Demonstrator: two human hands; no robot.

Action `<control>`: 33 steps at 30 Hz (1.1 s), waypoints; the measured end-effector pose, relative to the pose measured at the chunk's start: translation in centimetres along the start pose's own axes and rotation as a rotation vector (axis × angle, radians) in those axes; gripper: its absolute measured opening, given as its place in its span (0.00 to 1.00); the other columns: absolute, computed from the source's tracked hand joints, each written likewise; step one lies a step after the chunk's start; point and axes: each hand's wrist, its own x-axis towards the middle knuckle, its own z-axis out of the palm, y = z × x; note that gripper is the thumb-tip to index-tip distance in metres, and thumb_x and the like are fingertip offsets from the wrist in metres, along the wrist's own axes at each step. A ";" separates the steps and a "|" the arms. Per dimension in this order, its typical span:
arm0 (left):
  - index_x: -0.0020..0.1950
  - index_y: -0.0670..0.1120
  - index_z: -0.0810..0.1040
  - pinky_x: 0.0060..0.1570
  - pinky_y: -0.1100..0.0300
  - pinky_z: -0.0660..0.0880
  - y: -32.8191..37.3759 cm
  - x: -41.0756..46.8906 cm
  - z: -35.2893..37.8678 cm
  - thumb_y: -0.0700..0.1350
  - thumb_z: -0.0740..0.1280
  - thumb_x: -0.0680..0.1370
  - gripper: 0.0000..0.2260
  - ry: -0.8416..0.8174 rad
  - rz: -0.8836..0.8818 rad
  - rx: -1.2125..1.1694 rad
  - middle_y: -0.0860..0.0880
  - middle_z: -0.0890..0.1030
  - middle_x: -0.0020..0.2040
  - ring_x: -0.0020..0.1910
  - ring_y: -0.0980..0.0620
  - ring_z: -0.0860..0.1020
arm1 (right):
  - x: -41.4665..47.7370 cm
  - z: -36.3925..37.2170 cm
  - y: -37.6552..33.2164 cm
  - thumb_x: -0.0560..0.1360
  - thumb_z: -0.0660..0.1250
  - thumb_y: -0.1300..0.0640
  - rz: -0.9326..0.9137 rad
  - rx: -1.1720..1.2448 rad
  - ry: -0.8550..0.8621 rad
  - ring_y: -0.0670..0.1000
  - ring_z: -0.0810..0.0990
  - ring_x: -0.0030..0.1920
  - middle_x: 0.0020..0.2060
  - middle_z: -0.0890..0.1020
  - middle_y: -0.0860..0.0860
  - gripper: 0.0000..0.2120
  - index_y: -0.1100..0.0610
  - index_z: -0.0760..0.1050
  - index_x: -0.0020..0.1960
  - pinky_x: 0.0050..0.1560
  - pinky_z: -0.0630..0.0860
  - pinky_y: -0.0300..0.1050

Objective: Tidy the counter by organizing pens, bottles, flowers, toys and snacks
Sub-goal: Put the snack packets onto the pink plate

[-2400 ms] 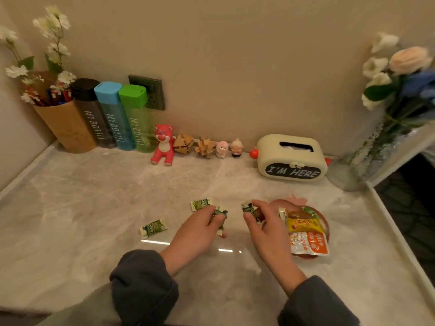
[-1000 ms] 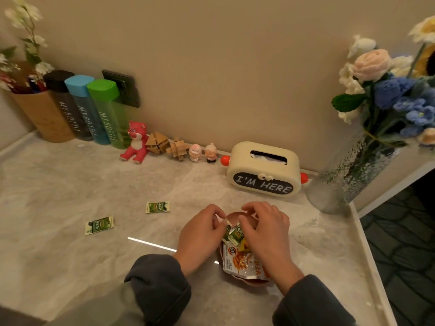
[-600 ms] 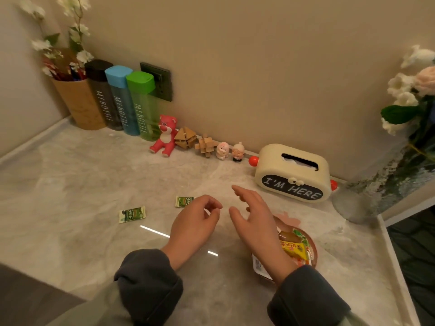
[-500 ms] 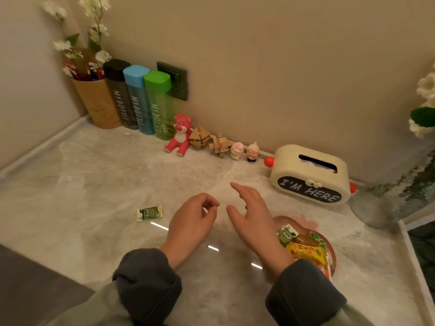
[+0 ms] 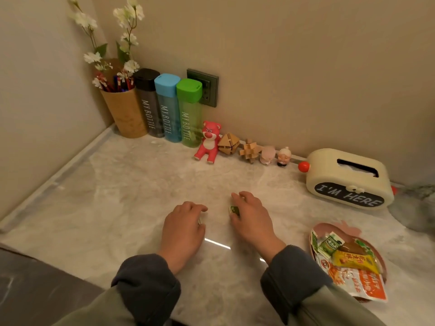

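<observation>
On the marble counter, my right hand pinches a small green candy packet between thumb and fingers. My left hand lies beside it, fingers curled over a second packet, of which only a sliver shows. A pink plate at the front right holds several snack packets. Along the back wall stand the pen holder with white flowers, the black, blue and green bottles, and a red bear toy.
Two wooden puzzles and two small figurines line the wall next to the bear. A cream tissue box sits at the back right, with a glass vase base beyond it. The counter's front edge drops off at the lower left.
Both hands left the plate, where they had put two packets, and moved left. They now sit on the two loose green packets, which lay uncovered on the counter before.
</observation>
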 end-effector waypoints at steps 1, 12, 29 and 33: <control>0.67 0.57 0.70 0.58 0.61 0.69 -0.4 0.0 0.0 0.49 0.63 0.77 0.18 -0.005 0.005 0.009 0.55 0.72 0.62 0.61 0.54 0.71 | 0.0 0.2 0.0 0.80 0.58 0.51 -0.005 -0.018 0.026 0.54 0.66 0.69 0.72 0.66 0.52 0.24 0.52 0.63 0.75 0.67 0.67 0.47; 0.60 0.57 0.72 0.45 0.62 0.72 -1.7 0.0 -0.2 0.49 0.63 0.78 0.11 -0.107 0.060 -0.062 0.56 0.73 0.56 0.49 0.56 0.76 | -1.4 1.2 -0.6 0.79 0.62 0.56 0.076 0.167 0.155 0.49 0.76 0.51 0.52 0.77 0.49 0.11 0.50 0.76 0.59 0.52 0.73 0.40; 0.58 0.62 0.69 0.36 0.66 0.70 8.6 -1.3 1.9 0.52 0.59 0.81 0.08 -0.228 0.284 -0.390 0.60 0.79 0.37 0.36 0.65 0.76 | -10.8 -1.4 4.8 0.80 0.62 0.53 0.349 0.631 0.494 0.42 0.79 0.46 0.45 0.80 0.40 0.09 0.46 0.77 0.57 0.49 0.76 0.43; 0.60 0.60 0.63 0.38 0.63 0.74 12.8 -2.4 3.0 0.49 0.57 0.81 0.09 -0.293 0.357 -0.422 0.62 0.79 0.42 0.37 0.64 0.77 | -13.9 -2.2 7.5 0.80 0.60 0.53 0.437 0.625 0.558 0.42 0.76 0.45 0.44 0.77 0.39 0.06 0.43 0.70 0.55 0.44 0.71 0.38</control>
